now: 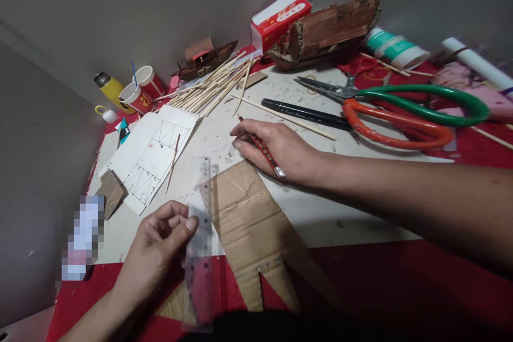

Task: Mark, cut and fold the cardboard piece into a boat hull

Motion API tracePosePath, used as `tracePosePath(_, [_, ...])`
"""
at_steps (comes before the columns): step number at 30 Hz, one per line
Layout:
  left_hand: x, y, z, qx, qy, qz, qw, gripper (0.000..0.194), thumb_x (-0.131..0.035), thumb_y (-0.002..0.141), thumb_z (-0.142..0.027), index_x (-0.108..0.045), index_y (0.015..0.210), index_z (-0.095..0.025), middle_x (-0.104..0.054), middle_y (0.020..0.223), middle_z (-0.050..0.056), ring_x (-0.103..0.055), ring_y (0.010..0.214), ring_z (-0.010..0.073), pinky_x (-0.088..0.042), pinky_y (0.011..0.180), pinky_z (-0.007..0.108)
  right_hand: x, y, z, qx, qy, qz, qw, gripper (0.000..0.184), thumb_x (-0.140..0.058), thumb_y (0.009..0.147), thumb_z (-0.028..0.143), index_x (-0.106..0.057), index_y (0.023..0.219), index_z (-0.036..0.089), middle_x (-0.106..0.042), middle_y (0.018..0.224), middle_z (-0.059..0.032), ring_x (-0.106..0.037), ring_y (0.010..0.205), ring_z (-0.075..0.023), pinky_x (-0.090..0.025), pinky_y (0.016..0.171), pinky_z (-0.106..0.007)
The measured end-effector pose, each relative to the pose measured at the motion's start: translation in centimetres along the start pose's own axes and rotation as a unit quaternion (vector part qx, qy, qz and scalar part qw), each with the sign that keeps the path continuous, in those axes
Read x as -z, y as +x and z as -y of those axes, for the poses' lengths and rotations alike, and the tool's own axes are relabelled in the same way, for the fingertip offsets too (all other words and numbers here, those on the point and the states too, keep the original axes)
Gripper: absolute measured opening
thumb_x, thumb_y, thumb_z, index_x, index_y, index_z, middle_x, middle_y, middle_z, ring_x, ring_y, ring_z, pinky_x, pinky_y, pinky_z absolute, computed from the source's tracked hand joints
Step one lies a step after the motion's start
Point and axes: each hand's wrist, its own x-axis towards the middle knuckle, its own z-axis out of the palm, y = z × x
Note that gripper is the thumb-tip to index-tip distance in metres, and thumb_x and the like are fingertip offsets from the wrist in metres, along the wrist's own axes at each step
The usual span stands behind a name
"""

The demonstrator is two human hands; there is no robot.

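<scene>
My left hand (pixel 162 238) pinches the edge of a clear plastic ruler (pixel 200 246) between thumb and fingers, holding it roughly lengthwise in front of me. Just right of the ruler lies a piece of brown cardboard (pixel 250 219) with pointed cuts at its near end and pencil marks on its face. Above the cardboard's far edge, my right hand (pixel 280 149) is closed around a dark red-and-black pencil (pixel 266 154), its tip pointing away from me and its eraser end toward my wrist. Part of the cardboard's near end falls in shadow.
Large scissors (pixel 401 112) with green and orange handles lie right, beside a black marker (pixel 304 114). Thin wooden sticks (pixel 212 85) pile up behind. A drawn paper (pixel 156 155) lies left. Model boats, one large (pixel 332 29), paper cups (pixel 136 97) and a yellow bottle (pixel 109 88) line the back.
</scene>
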Motion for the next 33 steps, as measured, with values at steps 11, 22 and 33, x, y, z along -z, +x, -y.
tracePosePath(11, [-1.3,-0.1,0.5,-0.073,0.225,0.015,0.971,0.028,-0.066,0.087,-0.040,-0.051,0.074,-0.020,-0.048,0.056,-0.006,-0.046,0.046,0.0084,-0.037,0.045,0.020,-0.1,0.3,0.1,-0.016,-0.028,0.031,0.999,0.023,-0.053,0.087,0.022,-0.067,0.105,0.017,-0.073,0.091,-0.0104,-0.066,0.084,-0.0237,-0.048,0.078,-0.034])
tracePosePath(22, [0.4,3.2,1.6,-0.424,0.564,0.088,0.703,0.067,-0.057,0.093,-0.023,-0.026,0.153,-0.022,-0.031,0.159,0.017,-0.029,0.147,0.0282,-0.035,0.116,0.048,-0.2,0.3,0.0,0.009,-0.076,0.043,0.996,0.027,-0.052,0.090,0.023,-0.069,0.109,0.014,-0.073,0.092,-0.0119,-0.066,0.084,-0.0245,-0.045,0.076,-0.033])
tracePosePath(33, [0.7,3.6,1.9,-0.422,0.550,0.119,0.710,0.073,-0.055,0.094,-0.026,-0.017,0.156,-0.026,-0.025,0.161,0.016,-0.026,0.148,0.0313,-0.033,0.116,0.055,0.3,-0.1,1.0,0.014,-0.142,0.114,0.983,0.025,-0.054,0.092,0.024,-0.068,0.111,0.017,-0.076,0.090,-0.0115,-0.067,0.077,-0.0257,-0.040,0.065,-0.033])
